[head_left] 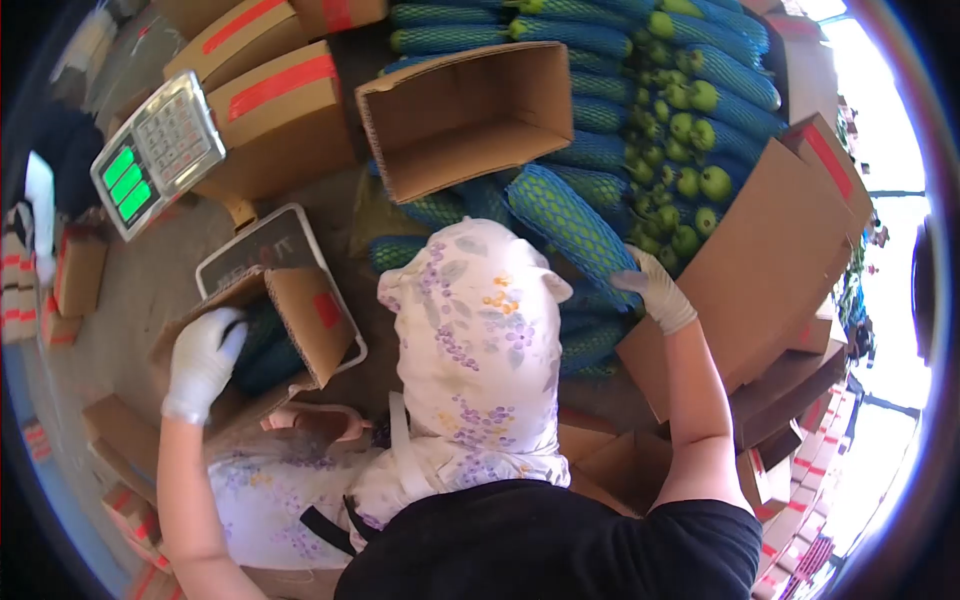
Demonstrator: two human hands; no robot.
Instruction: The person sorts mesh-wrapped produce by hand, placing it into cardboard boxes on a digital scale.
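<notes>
My right hand, in a white glove, grips the lower end of a long green vegetable in blue netting, which lies tilted over the others. My left hand, also gloved, is at the left edge of an open cardboard box with netted vegetables inside; its fingertips reach over the opening, and what they hold, if anything, is hidden. The box rests on the scale's platform. The scale's display shows green panels.
An empty open box lies on the netted vegetables. Rows of netted vegetables fill the top right. Large cardboard boxes stand at the right and upper left. Patterned fabric covers my legs in the middle.
</notes>
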